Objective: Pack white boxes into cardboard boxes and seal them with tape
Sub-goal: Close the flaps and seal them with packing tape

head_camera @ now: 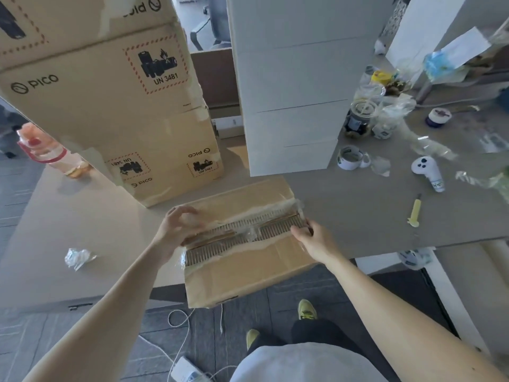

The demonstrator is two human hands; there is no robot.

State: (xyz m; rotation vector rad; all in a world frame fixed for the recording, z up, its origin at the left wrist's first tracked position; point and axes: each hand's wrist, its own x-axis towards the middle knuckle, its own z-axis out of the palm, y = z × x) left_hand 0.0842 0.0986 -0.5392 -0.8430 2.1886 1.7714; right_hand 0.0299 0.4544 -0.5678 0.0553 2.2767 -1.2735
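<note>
Cardboard box (242,252) at the desk (358,213) edge, flaps shut, seam tape torn and seal unfinished, left hand (179,224) fingers curled pinching loose tape, right hand (308,238) fingers pressing the seam's end, stacked white boxes (289,92) unpacked behind.

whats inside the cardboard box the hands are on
Cannot tell: the cardboard box has its flaps closed. Only the torn, taped seam shows, with the left hand and right hand at its ends.
</note>
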